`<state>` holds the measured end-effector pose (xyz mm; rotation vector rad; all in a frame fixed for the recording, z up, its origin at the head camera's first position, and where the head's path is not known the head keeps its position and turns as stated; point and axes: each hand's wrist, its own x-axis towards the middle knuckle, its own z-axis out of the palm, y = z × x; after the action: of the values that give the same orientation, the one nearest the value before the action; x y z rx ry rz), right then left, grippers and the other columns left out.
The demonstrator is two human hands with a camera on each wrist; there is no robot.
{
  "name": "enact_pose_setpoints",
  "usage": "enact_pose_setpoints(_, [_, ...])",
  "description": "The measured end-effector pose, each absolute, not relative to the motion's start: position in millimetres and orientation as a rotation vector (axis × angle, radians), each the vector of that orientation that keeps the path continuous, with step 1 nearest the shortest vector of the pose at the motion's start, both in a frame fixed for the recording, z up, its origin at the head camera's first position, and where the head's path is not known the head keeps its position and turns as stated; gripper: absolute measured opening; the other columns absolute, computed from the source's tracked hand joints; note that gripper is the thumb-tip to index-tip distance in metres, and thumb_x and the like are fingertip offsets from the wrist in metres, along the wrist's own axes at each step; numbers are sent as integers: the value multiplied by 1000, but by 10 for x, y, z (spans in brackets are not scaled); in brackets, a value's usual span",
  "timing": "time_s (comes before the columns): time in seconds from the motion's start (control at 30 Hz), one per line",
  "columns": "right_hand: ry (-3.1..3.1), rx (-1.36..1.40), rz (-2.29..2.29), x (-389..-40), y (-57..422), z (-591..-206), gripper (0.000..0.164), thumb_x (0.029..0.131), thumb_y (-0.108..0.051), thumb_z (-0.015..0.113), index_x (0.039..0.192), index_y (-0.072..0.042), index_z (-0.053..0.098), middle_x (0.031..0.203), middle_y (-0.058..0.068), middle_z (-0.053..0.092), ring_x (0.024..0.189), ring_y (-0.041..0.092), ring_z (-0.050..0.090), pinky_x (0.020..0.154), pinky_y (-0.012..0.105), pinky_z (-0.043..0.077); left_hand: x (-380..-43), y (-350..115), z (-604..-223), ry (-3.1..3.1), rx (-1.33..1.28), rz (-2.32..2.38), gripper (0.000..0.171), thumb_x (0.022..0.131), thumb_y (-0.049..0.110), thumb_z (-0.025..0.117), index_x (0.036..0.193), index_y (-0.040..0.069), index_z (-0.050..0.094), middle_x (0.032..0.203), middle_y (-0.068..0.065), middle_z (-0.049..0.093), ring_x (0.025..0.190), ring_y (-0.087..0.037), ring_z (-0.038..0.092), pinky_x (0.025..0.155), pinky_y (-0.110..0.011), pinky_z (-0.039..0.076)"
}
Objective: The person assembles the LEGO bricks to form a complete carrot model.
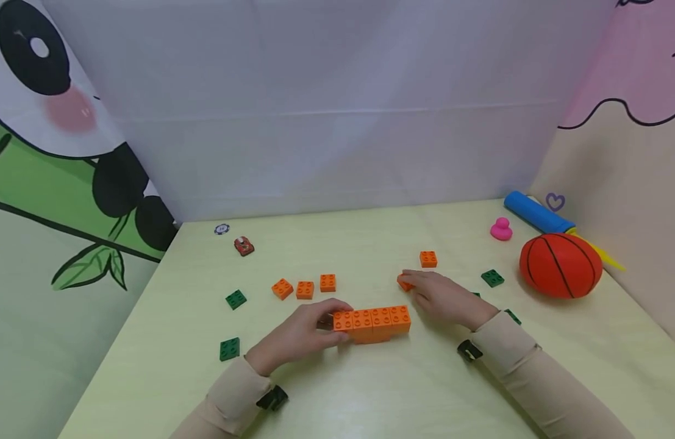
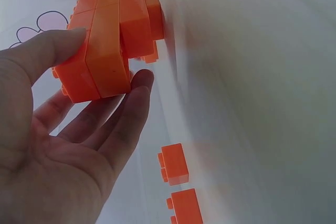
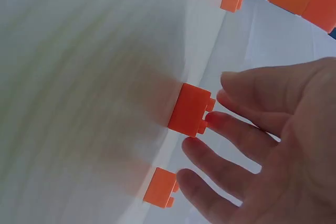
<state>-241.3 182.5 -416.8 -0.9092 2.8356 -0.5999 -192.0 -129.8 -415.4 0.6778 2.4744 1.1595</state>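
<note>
My left hand (image 1: 301,329) grips the left end of a long block of joined orange toy bricks (image 1: 372,323), thumb on the near side and fingers behind. In the left wrist view the block (image 2: 107,40) has a narrower lower part under its top layers. Over to the right, my right hand (image 1: 444,297) reaches over a single orange brick (image 1: 404,283), which it partly hides in the head view. The right wrist view has this brick (image 3: 190,109) on the table, fingertips right at its studs and the thumb apart from it.
Loose orange bricks (image 1: 305,289) lie behind the block, and another orange brick (image 1: 428,259) beyond my right hand. Green bricks (image 1: 230,349) are scattered on both sides. At the back stand a toy car (image 1: 244,246), a pink toy (image 1: 501,229), a blue tube (image 1: 539,212) and a small basketball (image 1: 560,266).
</note>
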Motion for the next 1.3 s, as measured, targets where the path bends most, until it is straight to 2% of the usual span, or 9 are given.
enact_pose_setpoints(0.17, [2903,-856,-533,-2427,1821,-4185,36,96,-8,64,131,-3,62,131,12,58,120,31,56,104,48,46,-1918,-1304,-4162,2494,689,1159,41,91,30,74,130,29,60,125,15,61,105,-7,62,96,-31,51])
enact_pose_setpoints(0.27, [2907,-803,-530,-2425,1812,-4189,38,93,-10,70,130,-4,64,124,9,58,112,26,58,99,44,51,-1920,-1307,-4168,2499,690,1158,41,91,31,74,130,30,60,124,15,61,105,-6,62,96,-31,51])
enact_pose_setpoints(0.47, [2888,-697,-528,-2408,1811,-4173,36,92,-13,72,127,-8,64,114,6,60,99,22,58,92,43,53,-1923,-1306,-4173,2485,669,1160,40,91,33,74,129,31,60,123,16,61,105,-6,62,97,-32,51])
enact_pose_setpoints(0.57, [2885,-689,-549,-2390,1823,-4127,36,93,-15,70,127,-8,64,114,7,61,100,23,58,93,45,53,-1925,-1304,-4175,2476,657,1160,40,91,35,73,129,31,61,123,16,62,106,-7,61,97,-33,51])
enact_pose_setpoints(0.7, [2864,-778,-724,-2336,1838,-4005,39,94,-14,67,132,-6,62,122,7,61,112,26,58,97,46,51,-1926,-1301,-4174,2474,658,1159,40,91,35,73,128,31,61,122,16,62,106,-7,62,97,-33,51])
enact_pose_setpoints(0.87, [2772,-994,-966,-2252,1827,-3881,40,95,-15,67,135,-11,61,122,-2,62,106,17,58,90,40,53,-1926,-1300,-4171,2466,658,1167,39,91,35,73,128,31,61,121,16,62,107,-7,62,97,-33,51])
enact_pose_setpoints(1.0, [2666,-1123,-1028,-2190,1791,-3847,41,95,-16,68,135,-16,59,127,-6,62,108,11,57,92,38,53,-1926,-1304,-4171,2455,649,1176,39,92,34,73,129,30,61,122,15,62,107,-7,61,98,-33,51])
enact_pose_setpoints(1.17, [2587,-1160,-997,-2145,1744,-3829,44,95,-18,69,137,-15,58,126,-8,62,110,11,58,93,36,53,-1923,-1301,-4175,2462,656,1166,39,92,34,73,129,30,61,122,16,62,108,-7,61,98,-32,50])
enact_pose_setpoints(1.3, [2555,-1125,-974,-2128,1717,-3818,46,95,-21,70,139,-18,56,125,-9,62,111,11,57,94,41,53,-1922,-1302,-4178,2474,666,1159,39,92,33,73,129,31,60,122,16,61,108,-6,61,98,-31,50])
